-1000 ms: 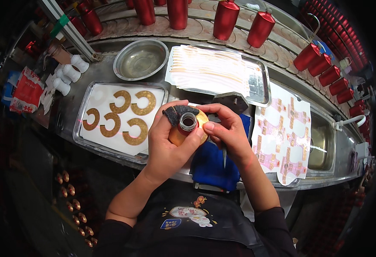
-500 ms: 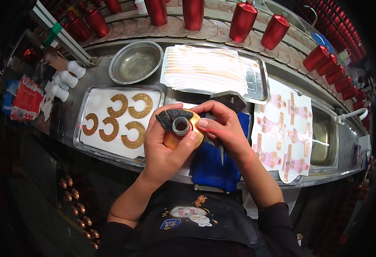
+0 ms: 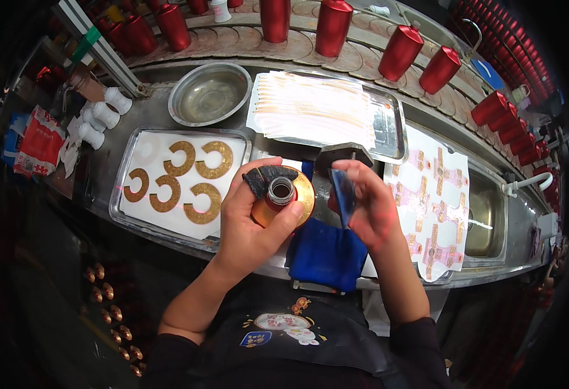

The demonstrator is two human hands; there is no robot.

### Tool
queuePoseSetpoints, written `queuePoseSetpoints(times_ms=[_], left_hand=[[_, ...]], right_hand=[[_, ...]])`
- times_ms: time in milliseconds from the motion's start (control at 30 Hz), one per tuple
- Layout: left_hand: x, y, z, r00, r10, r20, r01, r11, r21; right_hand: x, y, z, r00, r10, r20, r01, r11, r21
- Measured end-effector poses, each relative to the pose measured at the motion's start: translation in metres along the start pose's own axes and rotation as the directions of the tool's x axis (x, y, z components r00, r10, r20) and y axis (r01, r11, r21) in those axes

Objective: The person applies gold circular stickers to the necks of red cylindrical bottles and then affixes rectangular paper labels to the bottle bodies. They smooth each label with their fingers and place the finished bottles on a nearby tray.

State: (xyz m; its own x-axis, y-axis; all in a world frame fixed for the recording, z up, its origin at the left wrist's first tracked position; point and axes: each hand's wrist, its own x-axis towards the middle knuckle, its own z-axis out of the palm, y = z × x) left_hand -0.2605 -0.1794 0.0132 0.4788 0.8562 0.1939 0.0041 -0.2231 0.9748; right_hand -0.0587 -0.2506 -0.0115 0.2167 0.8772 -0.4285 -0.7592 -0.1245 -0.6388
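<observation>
Bottle [image 3: 280, 194]: small gold-bodied bottle with a red neck and open mouth, held up over the near edge of the steel counter [image 3: 135, 139], in front of the person's chest.
Bottle, collar: gold crescent label [image 3: 302, 191] sits round the shoulder, part-wrapped; a dark ribbed patch lies across the fingertips at the top.
Left hand [image 3: 248, 223]: closed around the bottle body, thumb along the near side, fingers curled over the far side and shoulder.
Right hand [image 3: 372, 207]: narrow pinch on a thin bluish flat piece [image 3: 344, 191], held upright just beside the bottle, not touching it.
Handling, judged: bottle looks rigid and light, glossy coating likely slippery; probably ceramic or glass, so fragile if dropped. Best hold is round the body, clear of the label.
Label, judged: thin foil-like sheet, soft, creases easily; press from the centre outward.
Tray, left part of counter [image 3: 119, 201]: steel, white sheet with five gold crescent labels [image 3: 187, 185], flat and matte-gold.
Tray, far middle [image 3: 391, 123]: steel, stacked pale striped sheets.
Bowl [image 3: 210, 96]: round steel, at the far edge left of the second tray.
Blue cloth [image 3: 326, 256]: soft, draped over the near edge under the hands.
Sheet of cross-shaped stickers [image 3: 437, 201]: white backing, at the right part of the counter.
Red bottles [image 3: 333, 26]: row on the curved conveyor beyond the far edge.
</observation>
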Motion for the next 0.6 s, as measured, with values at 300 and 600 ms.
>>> queuePoseSetpoints(times_ms=[300, 600], left_hand=[[-0.003, 0.000, -0.007, 0.999, 0.037, 0.034, -0.039, 0.998, 0.048], [0.000, 0.002, 0.003, 0.998, 0.015, -0.057, -0.014, 1.000, 0.020]], right_hand=[[-0.017, -0.010, 0.034, 0.716, -0.532, 0.453, 0.659, 0.300, -0.689], [0.009, -0.027, 0.052, 0.644, -0.591, 0.486, 0.715, 0.238, -0.658]])
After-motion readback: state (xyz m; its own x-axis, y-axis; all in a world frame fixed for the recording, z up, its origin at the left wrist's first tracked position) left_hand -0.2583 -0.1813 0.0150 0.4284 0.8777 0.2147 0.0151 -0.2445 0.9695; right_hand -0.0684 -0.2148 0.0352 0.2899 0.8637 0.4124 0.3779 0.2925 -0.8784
